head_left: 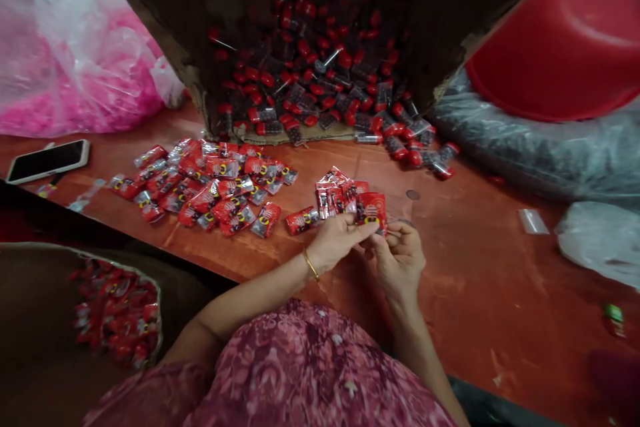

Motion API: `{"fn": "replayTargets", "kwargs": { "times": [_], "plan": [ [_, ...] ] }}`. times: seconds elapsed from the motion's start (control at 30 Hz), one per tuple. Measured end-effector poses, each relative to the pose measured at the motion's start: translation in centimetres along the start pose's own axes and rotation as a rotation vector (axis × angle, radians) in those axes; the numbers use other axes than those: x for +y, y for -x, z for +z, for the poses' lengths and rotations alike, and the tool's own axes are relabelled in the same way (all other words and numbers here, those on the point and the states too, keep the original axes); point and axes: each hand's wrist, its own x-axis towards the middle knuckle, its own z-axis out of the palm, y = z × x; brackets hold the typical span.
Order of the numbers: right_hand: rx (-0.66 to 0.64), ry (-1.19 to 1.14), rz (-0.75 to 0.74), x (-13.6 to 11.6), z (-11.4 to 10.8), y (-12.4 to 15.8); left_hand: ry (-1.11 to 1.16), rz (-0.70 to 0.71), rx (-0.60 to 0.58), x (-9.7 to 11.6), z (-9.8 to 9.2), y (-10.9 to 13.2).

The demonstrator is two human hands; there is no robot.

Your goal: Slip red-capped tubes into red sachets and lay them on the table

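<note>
at the table [465, 293] edge, my left hand [336, 240] and right hand [400, 257] both pinch one red packet [373, 210], small packet stack [336, 195] just beside.

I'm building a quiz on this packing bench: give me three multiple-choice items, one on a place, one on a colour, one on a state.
1. Where does the phone lie?
A. left table edge
B. inside the carton
C. in the red basin

2. What colour fills the clear bag at upper left?
A. green
B. pink
C. blue

3. How do the hands stand?
A. both flat on the table
B. both pinch one red packet
C. both empty in the lap

Answers: 1 A, it lies screen-up by the left edge. 2 B, pink shows through the plastic. 3 B, the left hand and right hand meet on the red packet.
</note>
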Motion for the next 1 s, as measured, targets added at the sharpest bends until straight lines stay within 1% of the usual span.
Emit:
{"fn": "replayTargets", "kwargs": {
  "times": [0.07,0.1,0.17,0.2,0.27,0.33,0.4,0.43,0.47,0.5,0.53,0.57,0.6,0.63,0.67,0.7,0.73,0.77,0.8,0.83,0.9,0.93,1.0],
  "plan": [
    [0.002,0.041,-0.020,0.2,0.2,-0.2,-0.002,0.007,0.000,-0.1,0.0,0.3],
    [-0.015,0.062,-0.027,0.2,0.3,-0.3,-0.015,0.015,-0.001,0.1,-0.2,0.5],
    [-0.063,0.119,-0.044,0.3,0.3,-0.5,-0.113,0.041,0.029,1.5,-1.3,1.1],
    [-0.079,0.165,-0.052,0.4,0.1,-0.6,-0.205,0.059,0.069,2.6,-2.2,1.6],
    [-0.070,0.300,-0.070,0.6,-0.7,-1.1,-0.531,0.069,0.216,5.1,-4.9,2.8],
    [-0.009,0.453,-0.073,1.0,-2.1,-1.8,-0.984,0.032,0.414,7.8,-8.2,4.0],
    [0.055,0.582,-0.054,1.4,-3.7,-2.5,-1.430,0.048,0.587,10.1,-11.1,5.0],
    [0.074,0.638,-0.041,1.6,-4.4,-2.9,-1.614,0.037,0.667,11.0,-12.1,5.3],
    [0.087,0.694,-0.030,1.8,-4.9,-3.2,-1.734,0.023,0.754,11.6,-12.6,5.6],
    [0.099,0.755,-0.023,1.9,-5.3,-3.7,-1.812,0.018,0.842,12.0,-12.8,5.8],
    [0.111,0.821,-0.022,2.0,-5.7,-4.2,-1.857,0.045,0.960,12.1,-12.6,5.9],
    [0.131,0.888,-0.032,2.1,-5.9,-5.0,-1.864,0.102,1.061,11.9,-12.0,5.8],
    [0.157,0.954,-0.054,2.2,-6.2,-5.9,-1.843,0.195,1.131,11.5,-11.3,5.6],
    [0.186,1.019,-0.090,2.3,-6.5,-7.2,-1.802,0.313,1.145,10.9,-10.4,5.1],
    [0.219,1.078,-0.135,2.4,-6.8,-8.6,-1.751,0.435,1.086,10.2,-9.4,4.4],
    [0.249,1.132,-0.182,2.6,-7.2,-10.3,-1.701,0.545,0.969,9.3,-8.4,3.6],
    [0.276,1.178,-0.218,2.7,-7.7,-12.1,-1.661,0.624,0.795,8.3,-7.3,2.5],
    [0.301,1.213,-0.226,2.9,-8.1,-13.8,-1.645,0.664,0.609,7.3,-6.3,1.3],
    [0.313,1.240,-0.218,3.1,-8.6,-15.5,-1.663,0.675,0.466,6.3,-5.4,0.0],
    [0.288,1.265,-0.218,3.3,-8.9,-17.0,-1.689,0.685,0.331,5.4,-4.6,-1.2],
    [0.156,1.306,-0.272,3.7,-9.2,-18.9,-1.736,0.666,0.160,3.9,-3.6,-3.4],
    [0.071,1.327,-0.313,3.8,-9.2,-19.3,-1.761,0.637,0.080,3.4,-3.3,-4.2],
    [-0.067,1.365,-0.390,4.0,-8.9,-18.8,-1.803,0.565,-0.024,2.7,-3.3,-5.2]
  ]
}}
